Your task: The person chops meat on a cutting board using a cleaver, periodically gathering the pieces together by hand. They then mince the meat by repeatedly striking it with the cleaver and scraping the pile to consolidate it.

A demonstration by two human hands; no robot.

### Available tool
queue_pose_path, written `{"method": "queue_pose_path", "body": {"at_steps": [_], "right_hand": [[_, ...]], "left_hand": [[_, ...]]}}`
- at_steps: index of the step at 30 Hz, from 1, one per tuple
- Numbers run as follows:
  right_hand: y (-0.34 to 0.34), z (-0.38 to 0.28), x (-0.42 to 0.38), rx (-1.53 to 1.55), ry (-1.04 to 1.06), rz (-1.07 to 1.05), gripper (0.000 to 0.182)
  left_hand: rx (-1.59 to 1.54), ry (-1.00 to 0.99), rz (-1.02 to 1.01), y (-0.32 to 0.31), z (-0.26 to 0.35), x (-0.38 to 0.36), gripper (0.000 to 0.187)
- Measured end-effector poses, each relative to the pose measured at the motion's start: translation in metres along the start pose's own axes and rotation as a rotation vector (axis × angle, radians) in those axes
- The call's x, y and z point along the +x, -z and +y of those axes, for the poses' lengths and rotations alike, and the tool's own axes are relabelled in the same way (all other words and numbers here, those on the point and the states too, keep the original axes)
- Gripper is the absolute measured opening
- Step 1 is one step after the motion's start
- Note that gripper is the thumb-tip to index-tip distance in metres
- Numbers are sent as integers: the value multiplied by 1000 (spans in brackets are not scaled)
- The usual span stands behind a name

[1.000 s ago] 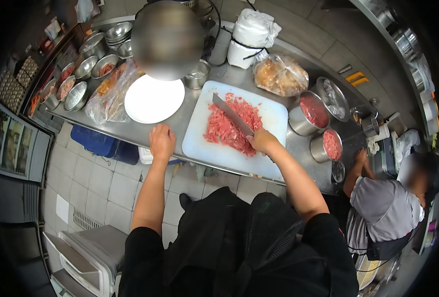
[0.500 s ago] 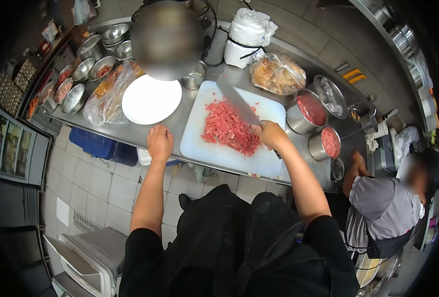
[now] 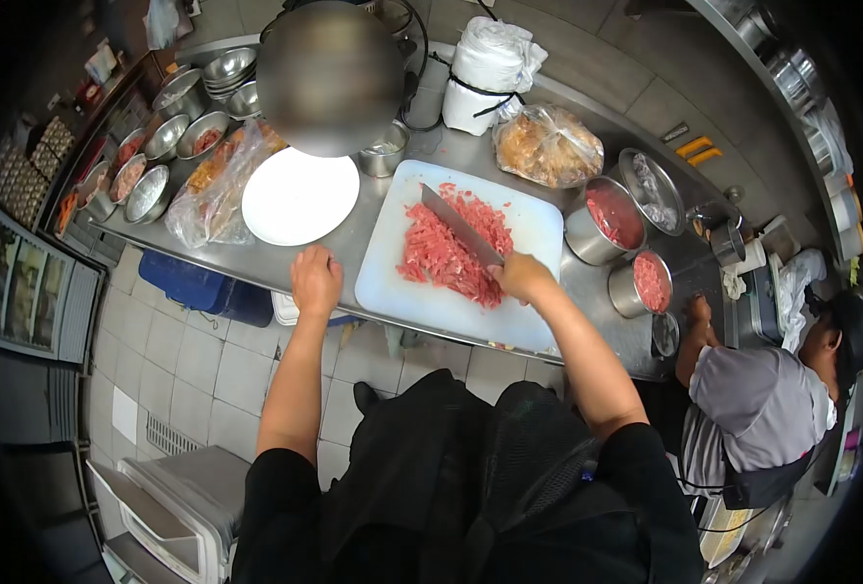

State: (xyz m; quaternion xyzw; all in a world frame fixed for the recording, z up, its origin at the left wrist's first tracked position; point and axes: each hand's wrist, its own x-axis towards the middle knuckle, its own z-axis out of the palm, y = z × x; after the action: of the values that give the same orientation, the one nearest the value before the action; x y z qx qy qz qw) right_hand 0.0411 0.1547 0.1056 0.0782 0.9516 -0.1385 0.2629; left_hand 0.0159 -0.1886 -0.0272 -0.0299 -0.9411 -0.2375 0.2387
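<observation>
My right hand [image 3: 526,277] grips the handle of a broad-bladed cleaver [image 3: 461,226]. Its blade lies across a pile of chopped red meat [image 3: 436,255], with cut pieces on both sides. Under the meat is a white cutting board [image 3: 383,277] on the steel table. My left hand [image 3: 316,280] rests at the table's front edge, left of the board, its fingers loosely curled and nothing visible in them. Just beyond that hand lies a white round plate [image 3: 300,200] with a bare surface.
Right of the board stand a steel pot of meat [image 3: 604,229] and a smaller one [image 3: 638,284]. A bag of brown food [image 3: 548,146] lies behind. Steel bowls [image 3: 167,136] and a plastic bag [image 3: 213,200] sit left. A co-worker [image 3: 762,399] stands at the right.
The cleaver has come down from above the board's far side into the meat, its blade swinging left and nearer. My left hand stays in place. The co-worker's head has turned slightly.
</observation>
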Motion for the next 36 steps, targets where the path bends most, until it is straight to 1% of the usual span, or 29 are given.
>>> {"method": "queue_pose_path", "body": {"at_steps": [1,3,4,5,7,8,11,13,15,16,18,19,21,22,23,25,26,27,29,30,31,33,34,35,36], "right_hand": [[4,-1,-3,2,-1,-6,44],[12,-1,-9,61,112,169,45],[15,-8,-17,112,103,220,46],[8,-11,-15,110,104,216,46],[-15,-8,1,18,27,36,45],[-24,3,13,-32,67,52,44],[11,-9,-4,-35,61,20,44],[17,-10,-7,1,43,41,44],[4,-6,3,137,163,322,43],[-7,-3,10,140,162,321,43],[-24,-1,24,-86,106,18,47],[-7,-9,17,-91,112,29,47],[19,-17,0,-57,66,-14,46],[22,-14,1,2,78,36,47],[23,-13,3,-2,78,31,47],[17,-10,11,103,179,310,47],[7,-13,17,138,138,243,48],[4,-12,16,138,138,248,48],[-1,-13,13,-13,10,-14,48],[4,-13,10,0,33,30,47],[5,-11,9,4,30,21,47],[13,-7,12,49,116,153,46],[20,-18,-1,149,50,169,46],[6,-13,7,147,53,163,46],[-15,-3,22,74,69,83,49]], "left_hand": [[-2,-9,13,0,-1,-4,11],[-11,-7,13,-2,-2,-5,11],[-19,-4,19,-2,-2,-5,11],[-18,1,17,-2,-2,-5,11],[-17,-2,5,-3,-3,-4,11],[-17,-8,7,-3,-3,-3,11],[4,-7,10,-3,-5,-4,12],[6,-10,23,-5,-4,-4,11],[-8,1,9,-4,-4,-5,11],[-25,1,5,-4,-5,-5,11],[-11,-11,10,-4,-5,-6,10],[3,-13,21,-4,-5,-3,10],[3,-6,13,-3,-5,-4,9],[-2,3,8,-3,-4,-4,9],[-3,8,6,-4,-4,-4,9],[-19,4,9,-4,-5,-5,9],[-17,3,6,-3,-5,-6,9],[-5,8,-9,-2,-4,-5,9],[8,18,-10,-1,-3,-1,9],[8,25,3,-2,-2,0,9],[10,24,-4,-1,-2,-5,10],[-5,15,-2,-3,-3,-4,10],[-18,13,10,-4,-4,-5,10],[-14,18,9,-2,-5,-6,10],[-13,20,-3,-1,-4,-6,10]]}}
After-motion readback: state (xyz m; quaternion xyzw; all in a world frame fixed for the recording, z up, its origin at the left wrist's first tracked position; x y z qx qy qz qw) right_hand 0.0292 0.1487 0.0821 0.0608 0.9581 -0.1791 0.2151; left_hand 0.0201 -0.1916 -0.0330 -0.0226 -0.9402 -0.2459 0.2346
